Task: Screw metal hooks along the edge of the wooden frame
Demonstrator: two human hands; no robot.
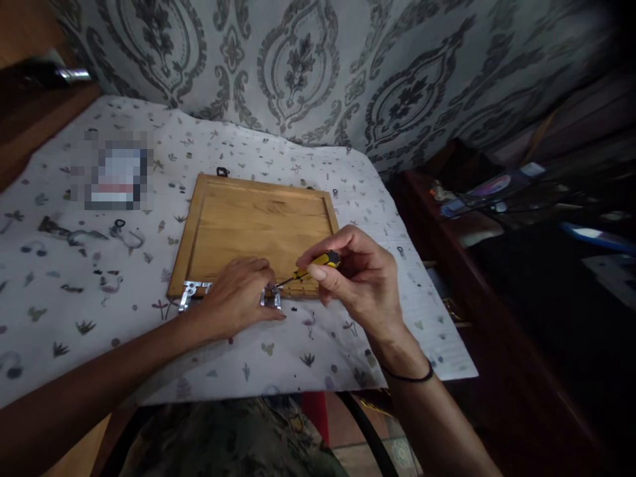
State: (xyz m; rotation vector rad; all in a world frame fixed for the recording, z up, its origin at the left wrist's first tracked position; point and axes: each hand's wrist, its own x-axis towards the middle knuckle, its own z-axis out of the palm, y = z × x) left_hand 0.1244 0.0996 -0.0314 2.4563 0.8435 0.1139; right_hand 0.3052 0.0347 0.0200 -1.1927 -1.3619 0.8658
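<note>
A wooden panel (258,225) with a raised frame lies flat on a patterned paper sheet (74,278). Two metal hinges sit at its near edge: one (191,291) at the left corner, another (272,298) further right. My left hand (238,295) rests on the panel's near edge, fingers pressed down beside the right hinge. My right hand (358,271) pinches a small yellow-and-black screwdriver (318,262), whose tip points at that hinge.
A blurred card or box (116,173) lies at the sheet's far left, with small dark hooks (122,228) and screws scattered around. A patterned cloth (308,66) hangs behind. A dark wooden shelf (497,218) with cluttered items stands to the right.
</note>
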